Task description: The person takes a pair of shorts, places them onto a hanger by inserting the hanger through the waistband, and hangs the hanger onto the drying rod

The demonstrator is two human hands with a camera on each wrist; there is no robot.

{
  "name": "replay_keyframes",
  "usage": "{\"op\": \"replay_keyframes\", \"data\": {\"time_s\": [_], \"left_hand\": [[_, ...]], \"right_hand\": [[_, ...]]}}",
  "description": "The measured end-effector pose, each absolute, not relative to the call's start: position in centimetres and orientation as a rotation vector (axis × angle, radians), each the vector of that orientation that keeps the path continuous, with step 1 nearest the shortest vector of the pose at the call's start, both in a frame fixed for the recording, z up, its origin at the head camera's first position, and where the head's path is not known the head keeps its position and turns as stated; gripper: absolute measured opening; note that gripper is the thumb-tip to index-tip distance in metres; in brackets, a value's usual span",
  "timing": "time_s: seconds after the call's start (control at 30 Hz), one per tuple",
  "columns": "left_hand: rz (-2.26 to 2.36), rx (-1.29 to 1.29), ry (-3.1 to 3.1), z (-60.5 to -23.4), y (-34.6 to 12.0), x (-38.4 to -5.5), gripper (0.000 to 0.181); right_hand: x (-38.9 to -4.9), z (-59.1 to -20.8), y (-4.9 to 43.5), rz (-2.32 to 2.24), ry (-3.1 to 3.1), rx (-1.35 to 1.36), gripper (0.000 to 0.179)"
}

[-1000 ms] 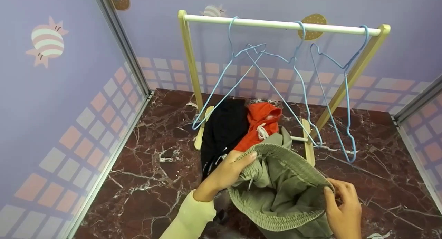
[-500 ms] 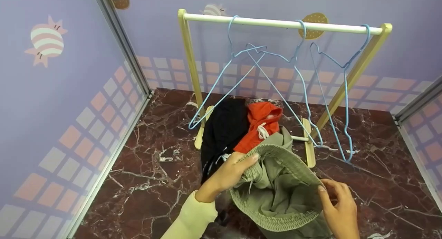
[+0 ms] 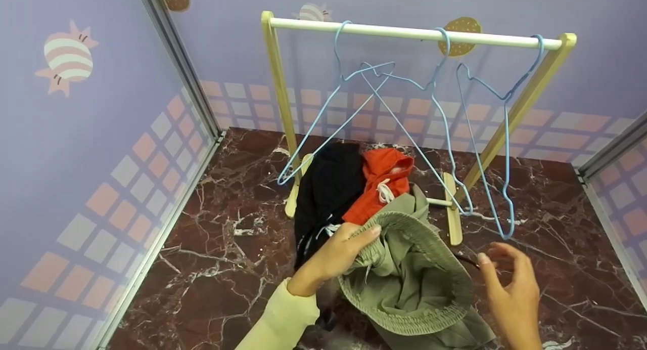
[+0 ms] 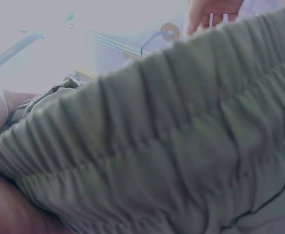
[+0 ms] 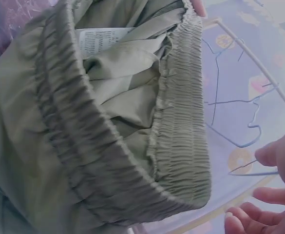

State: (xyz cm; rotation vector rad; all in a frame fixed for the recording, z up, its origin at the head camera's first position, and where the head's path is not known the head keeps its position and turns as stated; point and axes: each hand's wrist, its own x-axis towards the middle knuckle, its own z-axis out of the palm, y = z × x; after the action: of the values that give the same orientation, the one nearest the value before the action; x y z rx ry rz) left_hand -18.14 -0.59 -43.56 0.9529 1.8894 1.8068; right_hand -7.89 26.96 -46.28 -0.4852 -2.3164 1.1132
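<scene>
In the head view my left hand (image 3: pixel 337 251) grips the gathered elastic waistband of olive-green pants (image 3: pixel 404 322), thumb inside the rim. The waistband hangs open toward me, and the right wrist view shows a white label (image 5: pixel 101 41) inside it. My right hand (image 3: pixel 513 289) is off the fabric, a little to the right of the waistband, fingers loosely bent with a gap between thumb and forefinger. Behind the pants lie a red garment (image 3: pixel 379 178) with a white drawstring and a black garment (image 3: pixel 328 183). The left wrist view is mostly filled by the pleated waistband (image 4: pixel 147 131).
A small wooden rack (image 3: pixel 277 87) with a white rail (image 3: pixel 394 30) stands behind the clothes. Three blue hangers hang on it: a left one (image 3: pixel 317 120), a middle one (image 3: pixel 445 120) and a right one (image 3: pixel 507 152). Patterned walls (image 3: pixel 76 152) enclose the marble floor (image 3: pixel 202 254).
My right hand has let go of the waistband and moved right, away from it. The waistband's right side has drawn in slightly. My left hand keeps its grip nearly in place.
</scene>
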Motion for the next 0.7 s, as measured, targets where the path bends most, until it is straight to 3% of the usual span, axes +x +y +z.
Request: {"op": "replay_keyframes", "data": {"time_s": [0.33,0.7], "left_hand": [[1.82,0.967,1.862,-43.7,-0.6,-18.1,0.054],[1.819,0.909,1.885,-43.7,-0.6,-18.1,0.052]], "right_hand": [[-8.8,-44.9,27.3,1.209,-2.289,-0.462,0.046],[-10.3,-44.0,27.4,1.279,-2.3,-0.385,0.05]]}}
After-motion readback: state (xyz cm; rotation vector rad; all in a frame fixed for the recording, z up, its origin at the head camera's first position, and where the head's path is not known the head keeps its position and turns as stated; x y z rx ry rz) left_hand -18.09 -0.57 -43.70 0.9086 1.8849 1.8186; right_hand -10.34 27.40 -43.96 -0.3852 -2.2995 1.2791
